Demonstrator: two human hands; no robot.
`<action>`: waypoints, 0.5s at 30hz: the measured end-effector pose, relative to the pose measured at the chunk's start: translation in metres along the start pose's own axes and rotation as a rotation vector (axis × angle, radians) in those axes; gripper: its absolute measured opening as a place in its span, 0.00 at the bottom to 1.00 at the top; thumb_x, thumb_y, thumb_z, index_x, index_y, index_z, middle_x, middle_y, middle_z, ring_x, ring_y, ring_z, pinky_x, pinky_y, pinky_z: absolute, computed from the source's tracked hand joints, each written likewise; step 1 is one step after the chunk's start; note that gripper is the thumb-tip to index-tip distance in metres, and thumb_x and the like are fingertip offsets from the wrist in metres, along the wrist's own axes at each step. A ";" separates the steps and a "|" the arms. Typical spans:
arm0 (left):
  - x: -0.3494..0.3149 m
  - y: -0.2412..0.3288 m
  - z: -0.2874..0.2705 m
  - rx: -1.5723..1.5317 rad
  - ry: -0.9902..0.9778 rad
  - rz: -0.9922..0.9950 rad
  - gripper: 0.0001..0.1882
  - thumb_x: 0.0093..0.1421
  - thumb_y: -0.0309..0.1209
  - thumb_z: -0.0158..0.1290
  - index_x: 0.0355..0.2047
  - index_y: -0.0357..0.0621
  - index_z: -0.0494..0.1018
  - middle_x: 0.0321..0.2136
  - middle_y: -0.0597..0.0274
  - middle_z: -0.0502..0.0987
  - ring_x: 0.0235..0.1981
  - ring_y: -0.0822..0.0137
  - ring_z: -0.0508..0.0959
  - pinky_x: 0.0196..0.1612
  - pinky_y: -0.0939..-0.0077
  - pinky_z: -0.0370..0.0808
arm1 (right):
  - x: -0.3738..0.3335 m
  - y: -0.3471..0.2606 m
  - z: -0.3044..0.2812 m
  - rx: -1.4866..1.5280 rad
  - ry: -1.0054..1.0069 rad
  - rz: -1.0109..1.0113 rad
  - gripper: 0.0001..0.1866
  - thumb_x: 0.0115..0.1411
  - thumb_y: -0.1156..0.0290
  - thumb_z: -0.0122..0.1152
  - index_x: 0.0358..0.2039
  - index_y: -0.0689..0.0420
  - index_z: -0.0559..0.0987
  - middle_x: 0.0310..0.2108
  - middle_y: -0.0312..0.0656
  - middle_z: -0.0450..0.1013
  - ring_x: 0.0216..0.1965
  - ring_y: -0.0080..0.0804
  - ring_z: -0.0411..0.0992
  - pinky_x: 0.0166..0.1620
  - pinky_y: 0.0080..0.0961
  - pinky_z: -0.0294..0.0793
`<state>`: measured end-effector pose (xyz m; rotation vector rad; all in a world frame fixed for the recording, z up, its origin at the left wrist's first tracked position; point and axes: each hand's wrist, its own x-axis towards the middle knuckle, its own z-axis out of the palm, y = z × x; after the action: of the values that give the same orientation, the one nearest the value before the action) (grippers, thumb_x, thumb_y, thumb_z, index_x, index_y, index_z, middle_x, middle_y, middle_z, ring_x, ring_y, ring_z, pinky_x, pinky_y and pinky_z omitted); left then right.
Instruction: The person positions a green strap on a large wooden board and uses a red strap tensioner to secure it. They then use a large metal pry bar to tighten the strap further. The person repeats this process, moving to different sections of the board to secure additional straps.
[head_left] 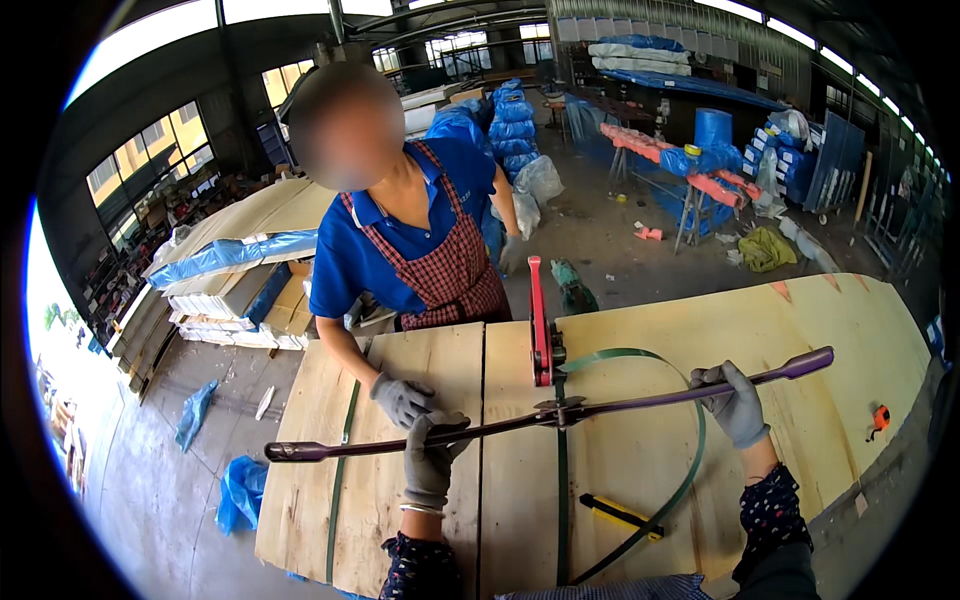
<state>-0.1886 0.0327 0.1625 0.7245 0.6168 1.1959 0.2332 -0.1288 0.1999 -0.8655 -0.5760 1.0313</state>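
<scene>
Both hands are gripping a long purple tool (pixel 562 411), which is lying slantwise over a stack of boards (pixel 400 530), its right end pointing higher than its left. The left hand (pixel 430 470), in a grey glove, is closing around the left handle, partway in from its tip. The right hand (pixel 737 408), gloved alike, is wrapping its fingers around the right handle, with the flared tip sticking out past it. The tool's head, between the two hands, is sitting on a green strap (pixel 562 500) that is running across the boards. From there the strap's loose part is curving out in a wide loop, passing under the right handle and coming back toward the near edge. Just beyond the head, a red tensioner (pixel 540 335) is standing on the strap, its lever pointing up.

A yellow and black knife (pixel 620 516) is lying inside the loop, its right end meeting the strap. Far to the right, an orange tape measure (pixel 879 420) is resting on the boards. A second strap (pixel 337 490) is crossing them at the left. Opposite, a co-worker (pixel 425 220) in a blue shirt and checked apron is leaning in, one gloved hand (pixel 402 399) reaching close to the left hand; whether the two are touching is hard to tell.
</scene>
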 end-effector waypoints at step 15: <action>-0.126 0.003 0.045 0.074 -0.114 0.149 0.18 0.65 0.39 0.39 0.25 0.36 0.65 0.33 0.38 0.77 0.38 0.47 0.78 0.44 0.56 0.77 | -0.145 0.007 0.010 -0.264 0.002 -0.095 0.19 0.63 0.60 0.45 0.30 0.65 0.76 0.21 0.45 0.73 0.17 0.31 0.69 0.23 0.23 0.68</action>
<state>-0.1887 -0.0962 0.1995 0.9081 0.5215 1.2636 0.1612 -0.2557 0.1970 -1.0600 -0.7558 0.8800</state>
